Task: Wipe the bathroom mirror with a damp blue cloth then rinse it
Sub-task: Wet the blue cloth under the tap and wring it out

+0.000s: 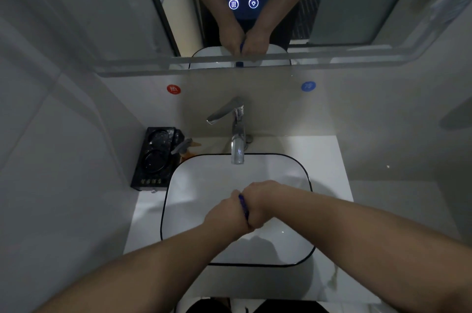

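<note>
Both hands, left hand [224,213] and right hand [263,202], clench the twisted damp blue cloth [244,206] between them, its long axis running near-to-far over the white black-rimmed basin [178,185].

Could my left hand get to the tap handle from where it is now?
Probably yes. The left hand and right hand grip the blue cloth over the basin; the tap handle sits straight ahead with nothing between. The hand must let go of the cloth first.

A white countertop [329,172] fills the frame's middle, carrying a white black-rimmed basin [204,177] at centre. A chrome faucet [238,131] stands behind it; a black tray [155,156] and an orange spray bottle [186,150] sit at left.
</note>
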Demonstrator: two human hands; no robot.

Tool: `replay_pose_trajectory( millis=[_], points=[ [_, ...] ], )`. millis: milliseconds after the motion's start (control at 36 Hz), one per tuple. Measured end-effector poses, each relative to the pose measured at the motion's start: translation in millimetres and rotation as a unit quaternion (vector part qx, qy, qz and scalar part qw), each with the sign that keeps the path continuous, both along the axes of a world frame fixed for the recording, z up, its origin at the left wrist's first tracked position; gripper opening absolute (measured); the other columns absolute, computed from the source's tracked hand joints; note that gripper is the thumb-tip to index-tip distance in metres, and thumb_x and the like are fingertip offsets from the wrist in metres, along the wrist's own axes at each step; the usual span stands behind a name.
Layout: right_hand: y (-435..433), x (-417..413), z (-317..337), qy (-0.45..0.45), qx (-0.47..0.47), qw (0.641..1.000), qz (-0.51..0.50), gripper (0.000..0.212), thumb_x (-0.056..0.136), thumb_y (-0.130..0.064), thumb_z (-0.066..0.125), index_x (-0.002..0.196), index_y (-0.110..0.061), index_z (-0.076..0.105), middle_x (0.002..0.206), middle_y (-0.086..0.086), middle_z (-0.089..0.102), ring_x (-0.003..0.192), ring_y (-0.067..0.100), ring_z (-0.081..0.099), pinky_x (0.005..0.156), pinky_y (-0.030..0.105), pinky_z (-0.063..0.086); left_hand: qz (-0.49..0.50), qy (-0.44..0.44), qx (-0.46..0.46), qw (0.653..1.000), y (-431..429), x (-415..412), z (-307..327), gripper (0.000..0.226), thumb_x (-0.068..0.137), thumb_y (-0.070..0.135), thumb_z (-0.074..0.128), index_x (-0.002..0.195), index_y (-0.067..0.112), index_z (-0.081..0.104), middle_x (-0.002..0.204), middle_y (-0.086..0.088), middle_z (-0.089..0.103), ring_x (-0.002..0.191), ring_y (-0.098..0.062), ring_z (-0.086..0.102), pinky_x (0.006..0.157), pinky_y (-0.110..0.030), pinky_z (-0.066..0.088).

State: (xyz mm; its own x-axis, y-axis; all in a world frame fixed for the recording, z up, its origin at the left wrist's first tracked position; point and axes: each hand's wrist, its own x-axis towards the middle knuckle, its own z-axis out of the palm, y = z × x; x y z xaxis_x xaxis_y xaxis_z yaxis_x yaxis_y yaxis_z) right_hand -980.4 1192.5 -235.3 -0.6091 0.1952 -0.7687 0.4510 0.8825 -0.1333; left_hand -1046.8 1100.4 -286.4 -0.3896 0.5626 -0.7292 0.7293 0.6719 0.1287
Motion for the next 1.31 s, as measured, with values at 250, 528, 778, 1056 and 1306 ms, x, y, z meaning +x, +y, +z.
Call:
replay_pose_trajectory(
  millis=[250, 528, 778, 1056, 1306],
  points=[
    [8.8, 3.3, -22.0, -0.030, -0.095, 0.992, -0.074, 0.042, 0.088, -0.026, 0.080, 0.125, -0.009, 0.067, 0.107, 0.010, 0.071, 0.098, 0.030, 0.072, 0.097, 0.046, 0.062, -0.038, 0.001, 0.043, 0.998, -3.9, -9.2, -3.2, 0.039, 0.094, 0.038, 0.070, 0.128, 0.023, 0.060, 0.100, 0.003, 0.066, 0.090, -0.019, 0.068, 0.078, -0.034, 0.055],
    [-18.4, 62.8, -51.8, 0.344, 0.070, 0.936, -0.033, 0.111, 0.085, -0.024, 0.077, 0.169, -0.035, 0.005, 0.171, 0.012, 0.024, 0.155, 0.037, 0.032, 0.126, 0.048, 0.034, 0.339, -0.461, -0.079, 0.817, -13.2, -39.6, 37.7, 0.020, 0.090, 0.022, 0.071, 0.104, 0.014, 0.059, 0.073, 0.002, 0.055, 0.053, -0.007, 0.038, 0.044, -0.018, 0.026],
    [11.0, 63.2, -34.3, 0.370, -0.004, 0.929, -0.007, 0.087, 0.082, -0.025, 0.079, 0.157, -0.027, 0.035, 0.129, 0.006, 0.057, 0.101, 0.025, 0.066, 0.080, 0.029, 0.053, 0.277, -0.494, -0.044, 0.823, -14.1, -31.0, 57.4, 0.060, 0.089, 0.060, 0.077, 0.121, 0.014, 0.055, 0.073, 0.004, 0.052, 0.054, -0.008, 0.032, 0.047, -0.020, 0.022],
    [17.4, 30.2, -4.1, 0.236, -0.015, 0.965, -0.116, 0.054, 0.074, -0.036, 0.072, 0.124, -0.031, 0.054, 0.096, -0.004, 0.070, 0.085, 0.023, 0.068, 0.075, 0.036, 0.059, 0.382, -0.268, 0.176, 0.867, -7.2, -8.7, 37.0, 0.088, 0.100, 0.079, 0.031, 0.106, -0.003, 0.065, 0.059, -0.012, 0.060, 0.033, -0.016, 0.048, 0.036, -0.018, 0.033],
    [15.5, 15.9, 5.0, 0.110, -0.165, 0.952, -0.234, 0.030, 0.068, -0.013, 0.074, 0.097, -0.010, 0.066, 0.090, 0.009, 0.072, 0.079, 0.027, 0.071, 0.059, 0.032, 0.053, 0.315, -0.221, 0.308, 0.870, -23.5, -11.9, 12.0, 0.079, 0.112, 0.058, 0.026, 0.067, 0.008, 0.067, 0.051, -0.007, 0.061, 0.048, -0.021, 0.061, 0.055, -0.034, 0.046]
  ],
)
